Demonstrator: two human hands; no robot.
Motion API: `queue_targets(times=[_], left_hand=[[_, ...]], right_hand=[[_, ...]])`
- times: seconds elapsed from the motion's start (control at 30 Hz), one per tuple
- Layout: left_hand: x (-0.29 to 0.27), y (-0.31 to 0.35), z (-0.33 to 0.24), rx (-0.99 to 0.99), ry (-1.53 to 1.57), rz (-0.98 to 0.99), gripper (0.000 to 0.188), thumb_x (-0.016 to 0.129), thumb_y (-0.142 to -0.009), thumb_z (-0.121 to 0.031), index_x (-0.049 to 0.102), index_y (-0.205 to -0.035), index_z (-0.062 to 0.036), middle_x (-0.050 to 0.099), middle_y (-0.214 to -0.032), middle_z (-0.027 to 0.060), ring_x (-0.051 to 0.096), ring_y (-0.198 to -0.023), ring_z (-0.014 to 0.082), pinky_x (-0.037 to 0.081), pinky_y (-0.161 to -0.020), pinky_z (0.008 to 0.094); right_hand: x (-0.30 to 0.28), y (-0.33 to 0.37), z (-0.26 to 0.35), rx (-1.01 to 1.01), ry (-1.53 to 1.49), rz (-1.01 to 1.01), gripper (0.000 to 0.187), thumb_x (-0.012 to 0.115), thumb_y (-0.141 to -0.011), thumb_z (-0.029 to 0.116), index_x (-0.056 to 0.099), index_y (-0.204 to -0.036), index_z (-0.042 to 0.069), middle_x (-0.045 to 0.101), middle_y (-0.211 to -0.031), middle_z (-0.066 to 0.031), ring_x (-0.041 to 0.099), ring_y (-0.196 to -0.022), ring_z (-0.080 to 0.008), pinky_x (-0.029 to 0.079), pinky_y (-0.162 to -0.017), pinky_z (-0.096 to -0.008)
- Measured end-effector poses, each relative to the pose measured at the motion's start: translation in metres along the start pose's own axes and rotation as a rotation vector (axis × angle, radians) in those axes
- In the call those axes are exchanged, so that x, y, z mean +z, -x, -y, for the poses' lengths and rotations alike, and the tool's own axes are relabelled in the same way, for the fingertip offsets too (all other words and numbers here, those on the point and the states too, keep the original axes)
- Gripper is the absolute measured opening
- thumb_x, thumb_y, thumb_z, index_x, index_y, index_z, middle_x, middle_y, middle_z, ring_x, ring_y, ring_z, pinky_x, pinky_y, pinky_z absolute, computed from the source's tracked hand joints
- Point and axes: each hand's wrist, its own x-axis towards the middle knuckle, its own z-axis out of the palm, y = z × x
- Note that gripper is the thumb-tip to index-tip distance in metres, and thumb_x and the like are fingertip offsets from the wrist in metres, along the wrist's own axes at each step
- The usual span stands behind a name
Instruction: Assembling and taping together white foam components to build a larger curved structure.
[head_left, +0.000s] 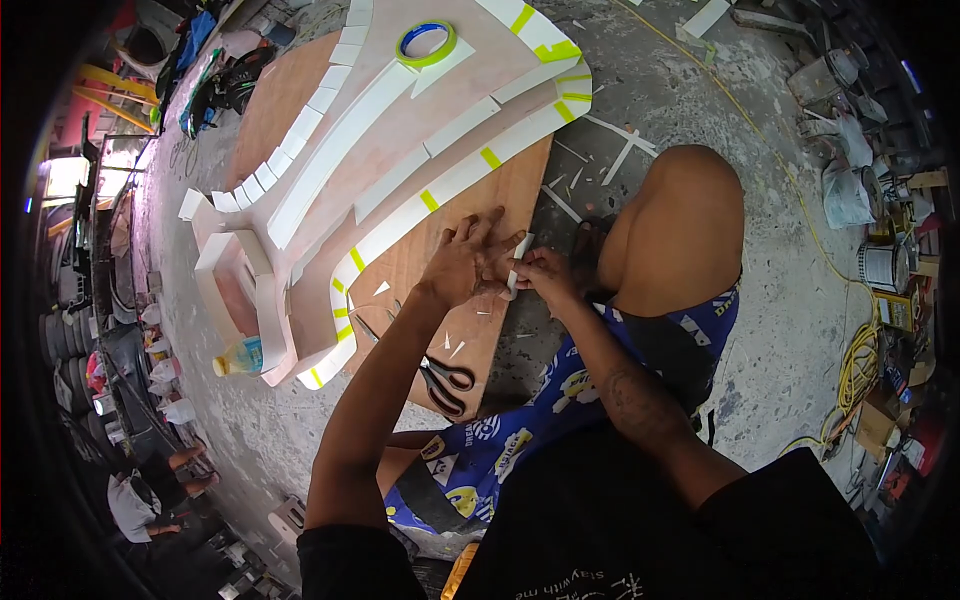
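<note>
My left hand (468, 262) lies on the brown wooden board (480, 350) with its fingers spread, its thumb side against a short white strip (518, 268) that looks like paper or card. Close beside it, the fingers of my right hand (548, 278) pinch that strip near the board's right edge. Black-handled scissors (440, 385) rest on the board below my left forearm, which hides part of them. Beyond my hands stands a large curved panel (400, 150), edged with white strips and held with yellow-green tape pieces (430, 200).
A yellow-green tape roll (426, 43) sits on the panel. White scraps (625, 155) litter the concrete floor (780, 370). At left a bottle (240, 357) touches the panel. Cans (880, 268) and coiled yellow cord (858, 365) line the right side. Another person (140, 505) is at lower left.
</note>
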Motion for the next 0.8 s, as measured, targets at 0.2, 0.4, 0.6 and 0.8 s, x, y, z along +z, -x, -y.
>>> queue_targets(times=[0.2,0.4,0.6,0.8], left_hand=[[-0.002,0.001,0.0,-0.01,0.01,0.007,0.095,0.082,-0.056,-0.041,0.042,-0.142,-0.0381,0.022,-0.156,0.0019,0.031,-0.135,0.0344,0.034,-0.105,0.0522],[-0.005,0.0,-0.004,-0.011,0.023,0.009,0.095,0.082,-0.056,-0.041,0.042,-0.142,-0.0363,0.021,-0.156,0.0019,0.03,-0.136,0.0354,0.034,-0.106,0.0524],[-0.002,0.0,-0.002,-0.02,0.043,0.004,0.094,0.082,-0.057,-0.036,0.042,-0.142,-0.0371,0.02,-0.156,0.0005,0.03,-0.135,0.0372,0.033,-0.106,0.0555],[0.003,0.008,-0.002,-0.041,0.183,-0.087,0.088,0.082,-0.062,-0.03,0.044,-0.141,-0.0286,0.028,-0.153,0.0066,0.034,-0.131,0.0391,0.034,-0.105,0.0532]], right_hand=[[-0.001,-0.003,-0.005,-0.028,-0.012,-0.02,0.03,0.078,-0.079,0.013,0.058,-0.093,-0.005,0.064,-0.085,-0.0103,0.067,-0.074,-0.0178,0.059,-0.063,-0.0282],[-0.007,-0.006,-0.013,-0.1,-0.022,-0.018,0.028,0.077,-0.079,0.013,0.061,-0.09,-0.007,0.065,-0.085,-0.0116,0.067,-0.075,-0.0184,0.06,-0.062,-0.0306],[0.0,-0.006,-0.003,-0.049,0.093,-0.068,0.025,0.074,-0.08,0.011,0.061,-0.092,-0.008,0.065,-0.085,-0.0129,0.067,-0.078,-0.0197,0.061,-0.064,-0.0327],[-0.001,-0.008,-0.002,-0.023,0.089,-0.058,0.025,0.072,-0.081,0.008,0.059,-0.095,-0.009,0.065,-0.087,-0.0135,0.067,-0.08,-0.0214,0.061,-0.065,-0.0336]])
